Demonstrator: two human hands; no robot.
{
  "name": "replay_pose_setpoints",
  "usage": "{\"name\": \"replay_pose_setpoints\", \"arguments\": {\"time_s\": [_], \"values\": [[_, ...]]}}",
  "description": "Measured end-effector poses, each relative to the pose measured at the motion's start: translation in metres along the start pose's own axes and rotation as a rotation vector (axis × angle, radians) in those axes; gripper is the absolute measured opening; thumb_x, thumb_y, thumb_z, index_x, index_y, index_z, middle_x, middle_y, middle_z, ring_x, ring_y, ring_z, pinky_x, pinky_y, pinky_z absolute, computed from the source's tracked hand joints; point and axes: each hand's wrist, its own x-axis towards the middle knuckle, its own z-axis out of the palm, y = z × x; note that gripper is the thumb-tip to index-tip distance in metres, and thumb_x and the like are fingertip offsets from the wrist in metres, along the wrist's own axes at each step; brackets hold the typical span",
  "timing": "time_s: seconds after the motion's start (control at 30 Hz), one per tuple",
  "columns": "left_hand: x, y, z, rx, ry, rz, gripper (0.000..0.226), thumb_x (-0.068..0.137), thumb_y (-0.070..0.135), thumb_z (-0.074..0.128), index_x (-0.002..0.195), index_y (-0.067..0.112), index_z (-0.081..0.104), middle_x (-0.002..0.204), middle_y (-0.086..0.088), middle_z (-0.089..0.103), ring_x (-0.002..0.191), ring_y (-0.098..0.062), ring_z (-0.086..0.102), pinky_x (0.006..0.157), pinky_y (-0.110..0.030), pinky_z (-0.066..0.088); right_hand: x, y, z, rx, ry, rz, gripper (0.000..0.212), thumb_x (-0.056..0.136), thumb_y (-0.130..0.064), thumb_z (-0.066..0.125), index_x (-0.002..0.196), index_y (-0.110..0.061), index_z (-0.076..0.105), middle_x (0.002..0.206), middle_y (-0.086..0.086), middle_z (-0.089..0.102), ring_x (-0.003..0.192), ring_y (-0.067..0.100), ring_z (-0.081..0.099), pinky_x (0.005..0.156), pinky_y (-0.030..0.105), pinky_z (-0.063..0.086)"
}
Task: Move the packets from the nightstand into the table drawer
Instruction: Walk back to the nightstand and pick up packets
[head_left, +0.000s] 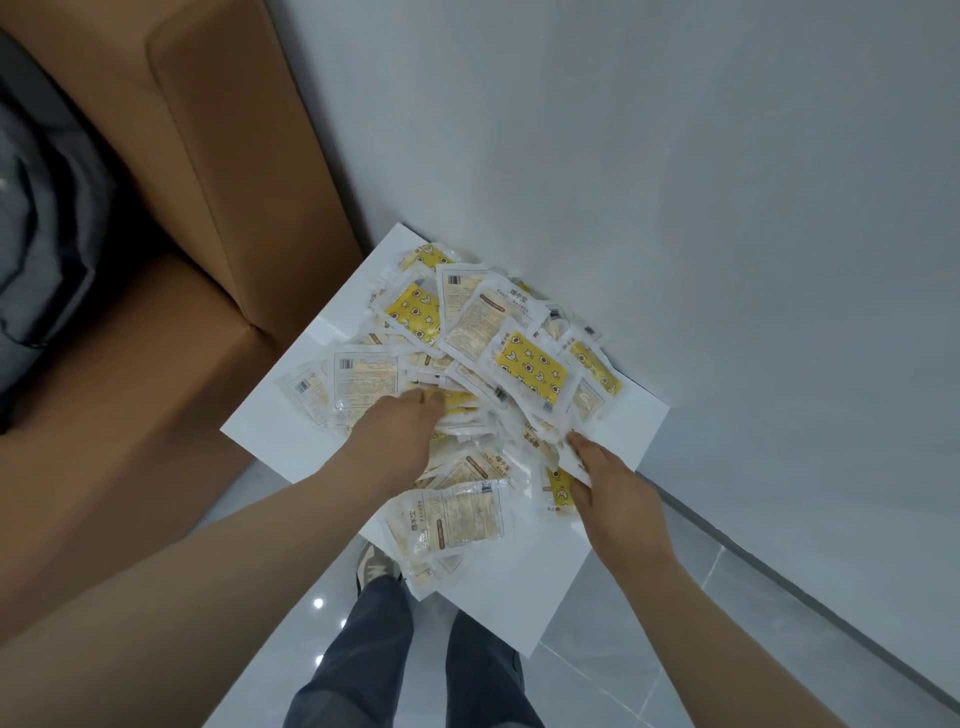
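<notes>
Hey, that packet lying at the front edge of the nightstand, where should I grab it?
Probably pinch the packet by its near end, coming from the front: it lies flat on top, and that end juts past the nightstand edge.

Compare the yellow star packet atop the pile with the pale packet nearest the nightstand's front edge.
The yellow star packet shows its patterned side; the pale packet shows printed text. The yellow star packet lies nearer the wall, the pale packet nearer the nightstand's front. Both are flat pouches.
</notes>
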Motion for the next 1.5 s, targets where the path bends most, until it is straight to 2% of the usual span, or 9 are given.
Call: {"name": "replay_pose_setpoints", "arguments": {"time_s": [0.23,0.43,0.6,0.8,0.93,1.0,1.2,1.33,1.5], "values": [[-0.028,0.001,-0.037,-0.008,-0.011,-0.070,0.043,0.085,0.000,0.044,0.126,0.016,0.047,0.087,-0.003,0.048,0.069,-0.021,0.050,0.058,-0.029,0.042,-0.027,-0.021,-0.029,0.026,-0.010,0.005,0.050,0.098,-0.025,0.047,0.145,-0.027,0.033,0.142,-0.008,0.046,0.114,0.017,0.057,0.092,0.031,0.049],[-0.057,0.009,-0.078,-0.081,0.074,-0.068,0.033,0.092,0.007,0.039,0.122,0.016,0.049,0.099,-0.005,0.062,0.085,-0.023,0.062,0.076,-0.037,0.054,-0.050,-0.048,-0.070,0.059,0.025,-0.025,0.053,0.097,-0.022,0.047,0.146,-0.030,0.030,0.144,-0.011,0.044,0.115,0.014,0.055,0.090,0.028,0.048],[-0.083,0.022,-0.132,-0.187,0.214,0.005,0.026,0.094,0.014,0.037,0.115,0.014,0.053,0.090,-0.006,0.062,0.081,-0.023,0.060,0.073,-0.038,0.051,-0.066,-0.075,-0.118,0.082,0.107,-0.048,0.054,0.096,-0.021,0.048,0.146,-0.034,0.031,0.144,-0.012,0.044,0.117,0.012,0.054,0.092,0.024,0.043],[-0.124,0.036,-0.201,-0.248,0.341,0.107,0.009,0.090,0.011,0.039,0.089,0.015,0.047,0.067,-0.002,0.052,0.059,-0.019,0.047,0.053,-0.032,0.035,-0.099,-0.111,-0.183,0.120,0.252,-0.093,0.054,0.093,-0.021,0.050,0.143,-0.036,0.036,0.137,-0.016,0.051,0.120,0.009,0.052,0.087,0.015,0.035],[-0.156,0.053,-0.261,-0.280,0.458,0.192,0.029,0.086,0.014,0.048,0.067,0.028,0.030,0.056,0.003,0.041,0.052,-0.020,0.043,0.046,-0.029,0.024,-0.131,-0.135,-0.233,0.149,0.384,-0.141,0.051,0.092,-0.020,0.051,0.140,-0.035,0.041,0.120,-0.014,0.061,0.102,0.009,0.058,0.076,0.014,0.034],[-0.174,0.063,-0.294,-0.303,0.526,0.220,0.034,0.084,0.016,0.052,0.065,0.029,0.027,0.053,0.004,0.038,0.050,-0.019,0.040,0.047,-0.032,0.026,-0.149,-0.148,-0.261,0.145,0.459,-0.168,0.050,0.091,-0.018,0.051,0.138,-0.034,0.044,0.107,-0.012,0.062,0.092,0.010,0.058,0.070,0.014,0.034],[-0.224,0.100,-0.375,-0.388,0.686,0.350,0.035,0.077,0.016,0.061,0.063,0.031,0.033,0.055,0.002,0.044,0.057,-0.019,0.044,0.053,-0.033,0.033,-0.211,-0.177,-0.339,0.120,0.685,-0.221,0.052,0.089,-0.014,0.053,0.136,-0.035,0.046,0.102,-0.017,0.060,0.085,0.005,0.056,0.068,0.012,0.033],[-0.252,0.132,-0.410,-0.455,0.731,0.448,0.016,0.077,0.020,0.063,0.071,0.027,0.050,0.063,0.002,0.057,0.061,-0.017,0.053,0.058,-0.034,0.043,-0.255,-0.177,-0.377,0.107,0.822,-0.227,0.053,0.087,-0.013,0.055,0.134,-0.036,0.047,0.098,-0.026,0.053,0.081,-0.008,0.044,0.070,0.000,0.035],[-0.288,0.190,-0.434,-0.483,0.756,0.588,0.006,0.080,0.024,0.063,0.079,0.025,0.058,0.067,0.004,0.062,0.064,-0.014,0.059,0.060,-0.036,0.047,-0.326,-0.155,-0.414,0.052,0.941,-0.190,0.055,0.087,-0.013,0.053,0.134,-0.041,0.045,0.097,-0.029,0.053,0.084,-0.001,0.050,0.071,0.007,0.037]]}}
